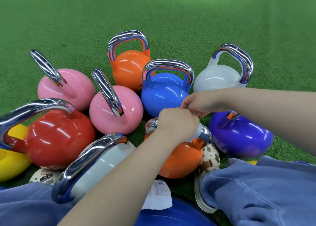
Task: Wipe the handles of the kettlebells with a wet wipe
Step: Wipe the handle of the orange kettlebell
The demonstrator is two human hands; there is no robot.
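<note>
So the action is on the near orange kettlebell [181,159], which sits on the green turf [188,20] right in front of the person, just between their knees. Its chrome handle [206,134] is mostly covered by the left hand [177,123], which is fisted around the top of it with a white wet wipe [196,133] bunched underneath, a bit of it poking out on the right side of the fist. The right hand [200,102] is just above and touching the left one, fingers curled and pinching something small; probably a corner of the wipe, but it's too blurry to be sure.

Around that one: a blue kettlebell [164,92] just behind it, a purple kettlebell [239,135] tipped over to the right, two pink kettlebells [116,109] on the left, a far orange kettlebell [128,67] and a white kettlebell [217,77] at the back. Closer on the left there's a red kettlebell [58,137], a yellow one [12,164] at the edge, and another white kettlebell [102,162] leaning by the left knee.

A crumpled white packet [159,195] with printed text lies on a blue ball [171,215] at the bottom. Blue trousers [256,191] and spotted shoes [211,157] are visible too.
</note>
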